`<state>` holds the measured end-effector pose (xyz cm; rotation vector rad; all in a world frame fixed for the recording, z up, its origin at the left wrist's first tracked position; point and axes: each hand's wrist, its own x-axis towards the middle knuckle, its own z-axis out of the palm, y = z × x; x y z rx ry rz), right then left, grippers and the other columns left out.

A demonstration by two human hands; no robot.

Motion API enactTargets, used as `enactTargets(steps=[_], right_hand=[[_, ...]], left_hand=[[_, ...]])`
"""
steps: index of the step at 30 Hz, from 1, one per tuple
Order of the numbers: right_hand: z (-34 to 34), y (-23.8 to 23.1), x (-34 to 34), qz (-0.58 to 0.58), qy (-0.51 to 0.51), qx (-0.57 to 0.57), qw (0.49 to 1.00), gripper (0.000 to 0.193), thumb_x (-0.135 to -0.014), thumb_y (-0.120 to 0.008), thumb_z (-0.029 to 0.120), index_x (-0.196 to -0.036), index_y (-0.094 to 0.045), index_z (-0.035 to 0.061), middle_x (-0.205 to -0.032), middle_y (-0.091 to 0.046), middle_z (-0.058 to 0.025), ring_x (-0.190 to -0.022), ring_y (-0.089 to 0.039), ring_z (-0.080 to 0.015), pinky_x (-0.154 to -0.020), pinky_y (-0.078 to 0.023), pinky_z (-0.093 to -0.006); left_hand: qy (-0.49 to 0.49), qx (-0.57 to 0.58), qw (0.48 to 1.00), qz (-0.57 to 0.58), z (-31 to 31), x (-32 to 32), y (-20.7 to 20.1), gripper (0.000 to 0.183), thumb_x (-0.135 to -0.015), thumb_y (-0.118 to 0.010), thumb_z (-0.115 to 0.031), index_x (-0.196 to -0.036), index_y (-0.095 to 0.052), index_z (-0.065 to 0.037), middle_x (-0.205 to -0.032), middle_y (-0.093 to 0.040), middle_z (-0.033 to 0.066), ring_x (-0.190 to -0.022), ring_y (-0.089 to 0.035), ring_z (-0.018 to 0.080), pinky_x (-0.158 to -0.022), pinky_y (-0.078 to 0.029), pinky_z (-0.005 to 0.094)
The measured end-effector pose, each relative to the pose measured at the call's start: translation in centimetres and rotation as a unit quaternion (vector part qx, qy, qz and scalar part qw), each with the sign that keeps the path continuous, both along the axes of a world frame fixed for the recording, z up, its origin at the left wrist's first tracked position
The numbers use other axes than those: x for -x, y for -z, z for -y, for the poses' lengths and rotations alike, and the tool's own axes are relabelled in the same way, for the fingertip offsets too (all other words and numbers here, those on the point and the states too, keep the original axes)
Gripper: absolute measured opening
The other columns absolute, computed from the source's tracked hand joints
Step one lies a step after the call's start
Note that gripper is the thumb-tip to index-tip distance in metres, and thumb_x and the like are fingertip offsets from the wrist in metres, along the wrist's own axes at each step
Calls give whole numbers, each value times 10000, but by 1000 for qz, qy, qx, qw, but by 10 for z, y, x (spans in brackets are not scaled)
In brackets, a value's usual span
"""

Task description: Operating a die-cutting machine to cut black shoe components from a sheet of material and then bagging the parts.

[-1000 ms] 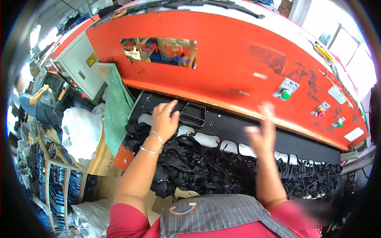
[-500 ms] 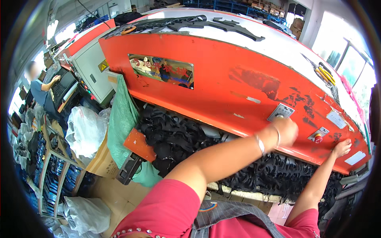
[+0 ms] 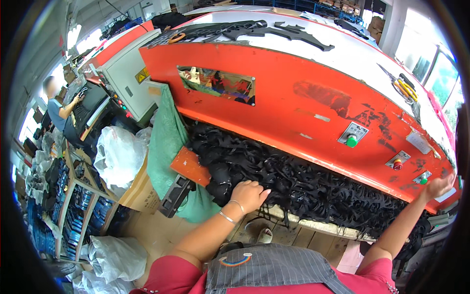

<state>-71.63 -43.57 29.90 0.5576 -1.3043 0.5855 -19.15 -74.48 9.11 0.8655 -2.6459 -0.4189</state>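
My left hand (image 3: 248, 196) is over the front edge of a heap of black scrap strips (image 3: 289, 176), back upward and thumb apart from the fingers. It seems to hold nothing, though its fingertips are partly hidden. On the right, my right hand (image 3: 439, 187) is loosely open beside a small green button (image 3: 422, 178) at the end of the red machine panel (image 3: 274, 83). A red knob (image 3: 397, 165) and a large green push button (image 3: 351, 141) sit further left on that panel.
Black cut pieces (image 3: 274, 32), orange-handled scissors (image 3: 176, 37) and yellow-handled tools (image 3: 406, 90) lie on the machine top. A green sack (image 3: 166, 132), white plastic bags (image 3: 120, 157) and a shelf rack (image 3: 81, 210) stand left. Another person (image 3: 59, 110) works at the far left.
My left hand has left the large green button and come down leftward to the black scraps. My right hand has shifted slightly right, uncovering the small green button. The view has shifted too.
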Motion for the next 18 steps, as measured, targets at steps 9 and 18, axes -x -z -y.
enactTargets(steps=[9,18], right_hand=[[271,21,-330,128,-740,-13,660,354,-883,-467,139,-1166,-418,-67,-1186,-502,-240,-1152,-473,-306,-996,-343,-421],[294,99,-393,417,-611,-453,497,413,-808,-652,261,-1077,-551,-37,-1016,-601,-173,-973,-581,-295,-858,-444,-350]], left_hand=[[-65,35,997,-19,-18,-5,5,350,-827,-527,-320,-618,-639,-63,-687,-584,89,-740,-555,272,-697,-420,393],[77,-104,990,52,-56,-87,-9,407,-849,-525,-395,-679,-670,-55,-715,-604,109,-735,-582,278,-710,-447,383]])
